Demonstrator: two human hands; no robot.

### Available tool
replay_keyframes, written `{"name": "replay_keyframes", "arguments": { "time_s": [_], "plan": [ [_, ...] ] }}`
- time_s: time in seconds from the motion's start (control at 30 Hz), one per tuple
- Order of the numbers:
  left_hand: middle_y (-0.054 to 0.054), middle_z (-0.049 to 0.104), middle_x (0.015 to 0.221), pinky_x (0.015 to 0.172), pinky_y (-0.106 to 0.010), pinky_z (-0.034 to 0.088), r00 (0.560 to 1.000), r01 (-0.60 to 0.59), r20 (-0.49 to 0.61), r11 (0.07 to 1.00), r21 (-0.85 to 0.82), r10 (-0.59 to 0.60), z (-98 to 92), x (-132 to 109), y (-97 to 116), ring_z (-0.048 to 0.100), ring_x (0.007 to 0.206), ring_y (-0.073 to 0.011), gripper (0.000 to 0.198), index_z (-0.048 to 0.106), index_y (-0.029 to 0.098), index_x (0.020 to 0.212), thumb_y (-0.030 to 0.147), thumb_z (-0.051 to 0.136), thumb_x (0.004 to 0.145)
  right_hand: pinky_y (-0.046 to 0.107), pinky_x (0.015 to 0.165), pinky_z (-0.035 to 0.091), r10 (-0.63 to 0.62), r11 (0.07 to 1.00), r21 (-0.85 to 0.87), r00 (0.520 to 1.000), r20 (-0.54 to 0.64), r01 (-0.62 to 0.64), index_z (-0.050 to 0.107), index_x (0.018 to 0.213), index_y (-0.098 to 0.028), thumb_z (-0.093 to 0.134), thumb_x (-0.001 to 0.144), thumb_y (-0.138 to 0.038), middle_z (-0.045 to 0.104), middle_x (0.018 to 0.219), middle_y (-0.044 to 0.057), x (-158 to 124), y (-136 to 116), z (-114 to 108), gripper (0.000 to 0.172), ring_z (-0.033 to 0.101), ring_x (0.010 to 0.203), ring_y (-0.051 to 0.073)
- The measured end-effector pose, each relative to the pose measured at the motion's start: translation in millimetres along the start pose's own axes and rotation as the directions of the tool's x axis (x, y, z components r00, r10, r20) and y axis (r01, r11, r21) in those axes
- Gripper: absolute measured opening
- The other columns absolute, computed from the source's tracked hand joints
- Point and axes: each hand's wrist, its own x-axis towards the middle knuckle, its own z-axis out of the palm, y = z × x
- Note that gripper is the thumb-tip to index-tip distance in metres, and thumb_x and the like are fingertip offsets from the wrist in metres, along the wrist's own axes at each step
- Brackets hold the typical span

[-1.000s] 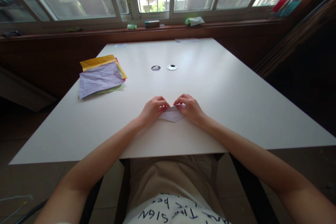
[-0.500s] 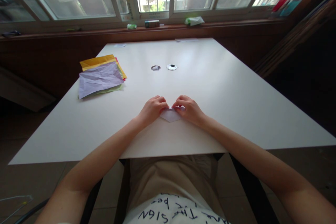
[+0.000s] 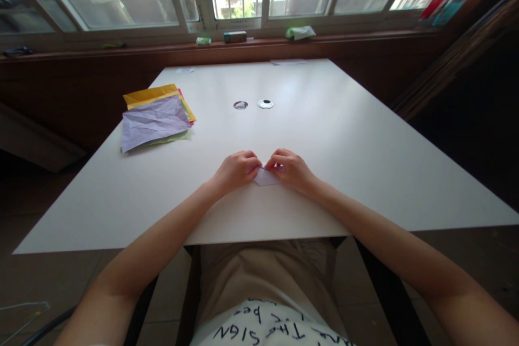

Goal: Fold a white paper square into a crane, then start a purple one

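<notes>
A small folded piece of pale lilac paper (image 3: 266,177) is held between my two hands, near the front of the white table (image 3: 344,157). My left hand (image 3: 238,166) pinches its left side, with thumb and fingertips at the upper edge. On the right side, my right hand (image 3: 291,167) pinches the same edge, its fingertips almost meeting those of the left. Both hands cover the paper's sides, so only the middle and the lower point show.
Crumpled coloured sheets, a lilac sheet (image 3: 156,121) on top of a yellow sheet (image 3: 152,94), lie at the table's left. Two round cable holes, one with a silver cover (image 3: 265,104), sit farther back. A small box (image 3: 235,37) stands on the windowsill.
My left hand has shifted slightly down toward me along the paper's edge. The visible part of the paper looks smaller and its lower edge has moved up a little.
</notes>
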Motion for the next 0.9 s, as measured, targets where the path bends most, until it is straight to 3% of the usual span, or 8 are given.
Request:
{"name": "replay_keyframes", "arguments": {
  "time_s": [0.37,0.7,0.9],
  "plan": [
    [-0.003,0.065,0.09,0.074,-0.028,0.044,0.997,-0.072,-0.006,0.991,0.115,0.074,4.8,1.4,-4.7,0.053,0.085,-0.0167,0.017,0.066,0.023,0.09,0.021,0.052,0.08,0.026,0.071,0.044,0.025,1.0,-0.019,1.0,-0.007,-0.025,0.068,0.075,-0.021,0.05,0.076,-0.009,0.063,0.08,0.003,1.2,6.8,0.7,0.022,0.057,0.075,0.014],
    [-0.003,0.064,0.095,0.079,-0.03,0.044,0.988,-0.152,0.033,0.988,0.023,0.151,3.7,3.0,-10.3,0.054,0.089,-0.0157,0.018,0.064,0.022,0.094,0.026,0.052,0.082,0.028,0.071,0.044,0.01,0.998,-0.067,1.0,-0.024,-0.011,0.066,0.076,-0.019,0.055,0.073,-0.012,0.061,0.079,0.004,1.0,3.5,0.6,0.013,0.056,0.075,0.016],
    [-0.002,0.065,0.097,0.079,-0.028,0.045,0.987,-0.157,0.028,0.988,0.005,0.156,4.3,3.1,-8.6,0.055,0.09,-0.0154,0.016,0.064,0.023,0.092,0.024,0.051,0.083,0.029,0.074,0.045,-0.079,0.997,-0.013,0.997,-0.014,0.079,0.064,0.074,-0.02,0.053,0.073,-0.008,0.062,0.082,0.004,1.4,7.2,3.9,0.016,0.055,0.078,0.016]
  ]
}}
